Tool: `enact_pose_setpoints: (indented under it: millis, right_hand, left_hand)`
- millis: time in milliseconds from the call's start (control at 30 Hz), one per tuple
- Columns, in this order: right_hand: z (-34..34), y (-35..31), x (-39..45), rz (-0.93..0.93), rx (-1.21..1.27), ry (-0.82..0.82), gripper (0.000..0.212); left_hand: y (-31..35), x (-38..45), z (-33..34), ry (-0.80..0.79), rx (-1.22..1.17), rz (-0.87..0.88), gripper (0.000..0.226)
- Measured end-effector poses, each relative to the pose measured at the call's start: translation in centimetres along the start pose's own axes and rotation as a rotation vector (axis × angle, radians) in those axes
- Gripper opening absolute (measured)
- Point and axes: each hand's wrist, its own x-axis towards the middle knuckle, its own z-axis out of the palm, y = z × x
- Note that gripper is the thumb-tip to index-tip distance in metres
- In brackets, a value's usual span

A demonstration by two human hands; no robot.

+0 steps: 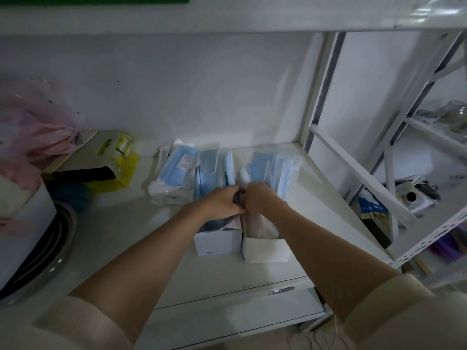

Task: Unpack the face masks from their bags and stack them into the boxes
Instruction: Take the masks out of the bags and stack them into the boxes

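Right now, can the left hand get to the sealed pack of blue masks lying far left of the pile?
Probably yes. The left hand is pinching something dark together with the right hand, so it must let go first. The sealed pack of blue masks lies close beside it on the white shelf, nothing between.

Masks (174, 168) in glossy clear plastic bags; boxes (217, 245) matt white card; basin (50, 261) shiny metal.

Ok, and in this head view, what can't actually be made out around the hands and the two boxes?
- What the left hand and right hand hold: a dark bit shows between them, fingers cover it.
- Left box and right box contents: forearms block them.
- Label print on the bagged masks: too small.
- Pink bag: blurred, cut by the left edge.
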Motion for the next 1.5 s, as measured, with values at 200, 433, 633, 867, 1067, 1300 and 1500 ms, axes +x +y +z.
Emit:
enact_pose_setpoints:
  millis: [200,433,633,867,1067,1300,1500]
  right_hand:
    - [-0.7,-0.8,1.2,0.033,-0.042,0.05,0.027]
    - [-0.1,-0.3,1.5,0.058,-0.069,-0.121,0.032]
    - [0.6,-0.6,0.7,0.04,-0.031,-0.093,0.032]
    - [0.0,0.1,0.4,0.003,-0.056,0.047,0.022]
    - [0.3,0.2,-0.2,-0.089,-0.226,0.008,0.024]
    - [-3.1,2.8,-2.6,-0.173,0.419,0.649,0.01]
    - [-3.7,6.3,-2.8,0.092,0.673,0.61,0.035]
  left_hand:
    - [-0.2,0.1,-0.1,-0.006,-0.019,0.004,0.039]
    - [-0.4,-0.3,0.0,-0.05,-0.03,-0.015,0.061]
    - [-0.4,-0.5,-0.3,-0.074,-0.058,-0.006,0.065]
    - [-0.4,-0.7,-0.2,-0.073,-0.073,-0.01,0.065]
    - [-0.5,-0.6,-0.2,-0.074,-0.079,-0.022,0.062]
    - [1.0,-0.6,-0.3,0.102,-0.037,0.029,0.03]
    - [3.9,-0.6,-0.1,0.463,0.007,0.102,0.01]
